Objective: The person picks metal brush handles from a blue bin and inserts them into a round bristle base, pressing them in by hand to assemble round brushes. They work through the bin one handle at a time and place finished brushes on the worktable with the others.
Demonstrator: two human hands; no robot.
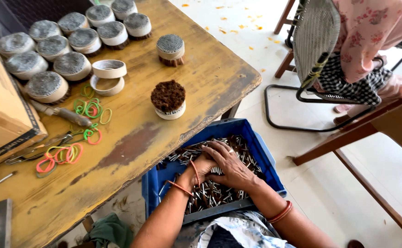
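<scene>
Both my hands are down in a blue plastic crate (256,144) full of small thin silver-and-brown sticks (210,193). My right hand (230,165) lies palm down over the sticks, fingers spread toward the left. My left hand (200,166) is partly tucked under it, with several sticks gathered beneath; its fingers are hidden. Orange bangles ring both wrists. On the worn yellow wooden table (132,138) stands a round bundle with a brown top (168,98) in a white ring.
Several grey-topped round bundles (56,50) sit at the table's far left, one apart (170,48). Two empty white rings (109,76), coloured rubber bands (88,110), a tool (63,112) and a cardboard box (1,105) lie nearby. Another person sits on a chair (316,41) at the upper right.
</scene>
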